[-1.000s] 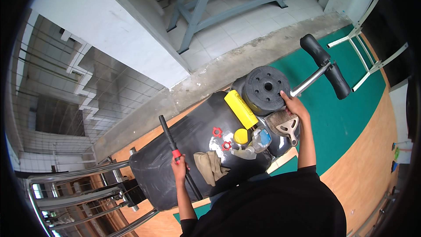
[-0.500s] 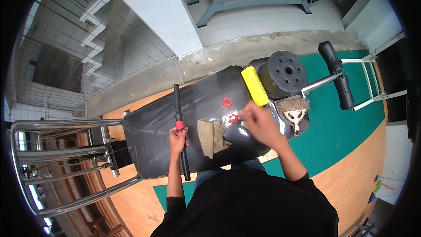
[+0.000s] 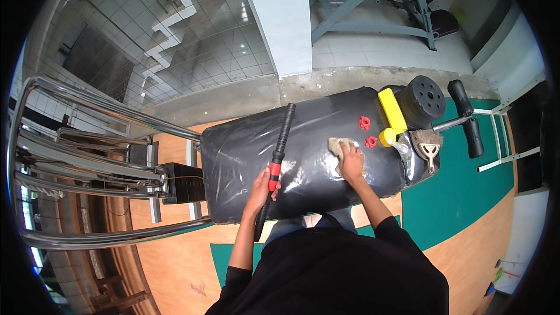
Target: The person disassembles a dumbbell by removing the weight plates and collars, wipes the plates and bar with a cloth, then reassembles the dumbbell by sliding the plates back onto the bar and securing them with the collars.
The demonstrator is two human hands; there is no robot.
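Observation:
My left hand (image 3: 261, 193) is closed around a threaded black dumbbell bar (image 3: 284, 131) at its red middle section. The bar is held at a slant above the black padded bench (image 3: 233, 157). My right hand (image 3: 352, 163) grips a bunched beige cloth (image 3: 336, 147) on the bench top, partly covering it. Just beyond that hand lie two red star-shaped collars, the farther collar (image 3: 364, 122) and the nearer collar (image 3: 371, 142). Beside them are a yellow block-shaped item (image 3: 392, 111) and a yellow-capped thing (image 3: 387, 136) with a pale end, its kind unclear.
Black round weight plates (image 3: 424, 102) are stacked at the bench's right end, near a wide brush (image 3: 429, 147). Padded black rollers (image 3: 461, 99) stick out past them. Chrome rails (image 3: 116, 236) flank the left end. A green mat (image 3: 466, 186) covers part of the floor.
My right hand has moved from beside the red collars onto the cloth, which is now bunched under it. The view has shifted, and my left hand still holds the bar, now more slanted.

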